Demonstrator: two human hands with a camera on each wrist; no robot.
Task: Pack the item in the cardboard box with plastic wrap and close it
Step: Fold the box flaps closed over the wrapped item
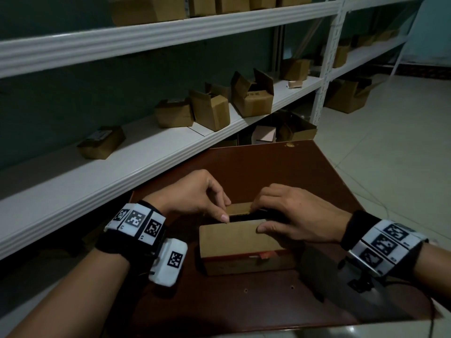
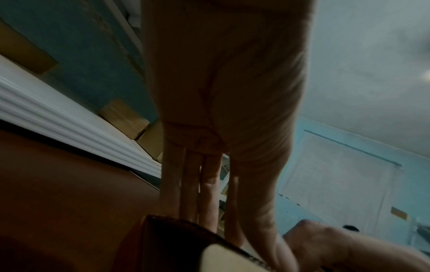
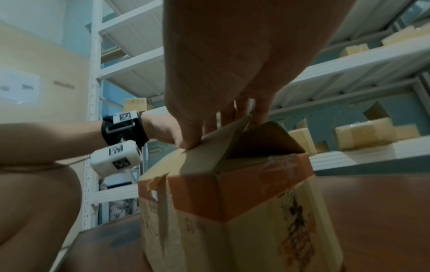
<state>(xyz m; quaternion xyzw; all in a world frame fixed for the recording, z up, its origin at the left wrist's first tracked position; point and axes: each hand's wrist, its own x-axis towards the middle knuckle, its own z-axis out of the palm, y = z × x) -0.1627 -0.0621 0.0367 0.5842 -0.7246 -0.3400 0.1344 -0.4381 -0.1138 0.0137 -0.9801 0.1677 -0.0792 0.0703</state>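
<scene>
**Box flaps under both hands on the desk**

Starting at the far left of the head view, I note a white shelf unit [image 1: 136,152] along the teal wall, carrying several loose cardboard cartons [image 1: 210,111], some with their flaps standing open.

Next, the left hand [image 1: 195,196]: a black strap with printed marker tiles sits on its wrist. Its fingers are curled down onto the far flap [image 1: 240,208] of the cardboard box [image 1: 241,245], with the thumb tip at the near edge of that flap. I read this as a pinch on the flap. The left wrist view shows the fingers pointing down toward the box corner, but it is too dark to confirm contact.

At the centre, the cardboard box stands on the dark red-brown desk [image 1: 317,172], just in front of me. The near flap [image 1: 234,236] lies flat across the top; a narrow dark gap separates it from the far flap. A band of orange tape [image 3: 235,195] runs round the box's upper edge. I cannot see the contents.

To the right, the right hand [image 1: 292,215] also grips the flaps: thumb on the near flap, curled fingers over the far one. From the right wrist view, the flaps stand raised like a tent, one end flap [image 3: 263,139] tilted up
</scene>
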